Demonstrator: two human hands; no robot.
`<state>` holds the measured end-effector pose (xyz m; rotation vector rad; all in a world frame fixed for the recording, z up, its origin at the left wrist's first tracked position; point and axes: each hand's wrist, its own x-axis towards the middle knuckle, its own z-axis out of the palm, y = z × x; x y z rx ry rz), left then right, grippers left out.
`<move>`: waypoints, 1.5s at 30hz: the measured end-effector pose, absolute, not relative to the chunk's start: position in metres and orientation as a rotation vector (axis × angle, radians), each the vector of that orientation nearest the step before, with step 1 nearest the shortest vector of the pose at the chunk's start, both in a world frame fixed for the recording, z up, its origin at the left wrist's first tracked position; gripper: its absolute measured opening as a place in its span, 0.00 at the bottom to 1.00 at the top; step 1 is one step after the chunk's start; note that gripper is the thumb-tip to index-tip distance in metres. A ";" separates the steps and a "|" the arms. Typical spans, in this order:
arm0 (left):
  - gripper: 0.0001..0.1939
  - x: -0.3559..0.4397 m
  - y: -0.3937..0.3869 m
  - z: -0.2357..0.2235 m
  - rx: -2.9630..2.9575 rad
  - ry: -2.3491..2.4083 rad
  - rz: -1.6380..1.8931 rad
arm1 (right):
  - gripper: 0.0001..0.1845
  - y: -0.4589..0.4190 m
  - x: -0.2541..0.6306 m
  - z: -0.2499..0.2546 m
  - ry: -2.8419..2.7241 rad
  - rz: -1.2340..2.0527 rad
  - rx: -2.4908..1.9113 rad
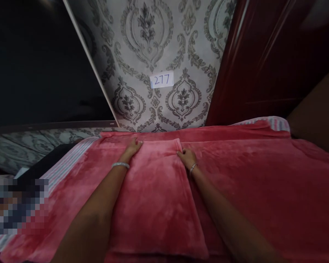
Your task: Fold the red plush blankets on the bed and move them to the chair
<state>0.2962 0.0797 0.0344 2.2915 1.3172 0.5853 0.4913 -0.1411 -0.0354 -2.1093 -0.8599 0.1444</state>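
A folded piece of pink plush cloth (159,197) lies flat in front of me on a larger red plush blanket (263,190). My left hand (133,147) is at the top left corner of the folded piece, its fingers closed on the edge. At the upper right edge, my right hand (188,157) pinches the cloth between thumb and fingers. Both forearms reach forward over the plush fabric, and a bracelet sits on each wrist. Some fingertips are hidden by the hands and the pile of the cloth.
Striped fabric (74,160) shows at the blanket's left side and far right corner. Behind stands a patterned wall with a paper label (162,79) reading 277. A large dark screen (44,65) is at left, a dark red glossy panel (263,54) at right.
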 end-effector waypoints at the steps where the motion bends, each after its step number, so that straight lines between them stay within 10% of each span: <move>1: 0.20 0.299 0.088 0.030 2.304 1.334 0.545 | 0.15 -0.142 0.490 -0.038 -0.858 0.138 -2.094; 19: 0.20 0.296 0.096 0.006 2.459 1.478 0.475 | 0.06 -0.138 0.494 -0.047 -0.849 0.166 -1.751; 25: 0.25 0.299 0.089 0.009 2.449 1.460 0.473 | 0.32 -0.142 0.488 -0.041 -0.871 0.127 -1.644; 45: 0.13 0.443 0.021 0.024 2.763 0.633 0.244 | 0.32 -0.136 0.493 -0.042 -0.794 0.188 -1.796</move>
